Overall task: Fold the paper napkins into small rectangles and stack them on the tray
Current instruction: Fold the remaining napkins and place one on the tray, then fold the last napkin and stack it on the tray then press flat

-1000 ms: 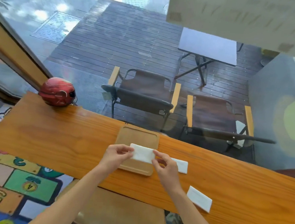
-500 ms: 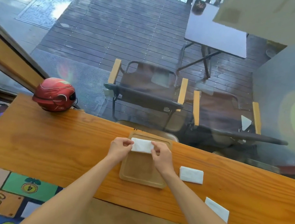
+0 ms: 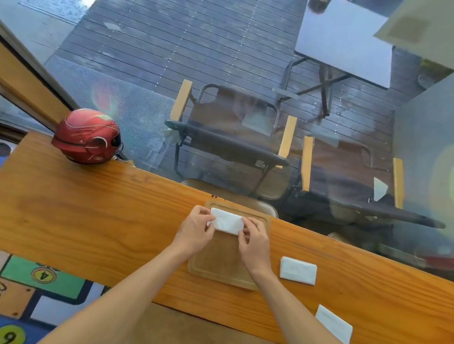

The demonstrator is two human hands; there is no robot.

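Note:
A white folded napkin (image 3: 227, 221) lies across the far end of the wooden tray (image 3: 221, 266) on the counter. My left hand (image 3: 195, 230) pinches its left end and my right hand (image 3: 254, 239) pinches its right end. A second folded napkin (image 3: 297, 269) rests on the counter just right of the tray. A third napkin (image 3: 334, 324) lies further right, near the counter's front edge.
A red helmet (image 3: 87, 136) sits at the far left of the long wooden counter (image 3: 81, 214), against a glass window. A brown stool seat (image 3: 196, 335) shows below the counter's front edge. A colourful numbered play mat (image 3: 7, 295) covers the floor at left.
Both hands carried the folded napkin from the tray's near part to its far end. The view tilted, so the counter sits lower in frame.

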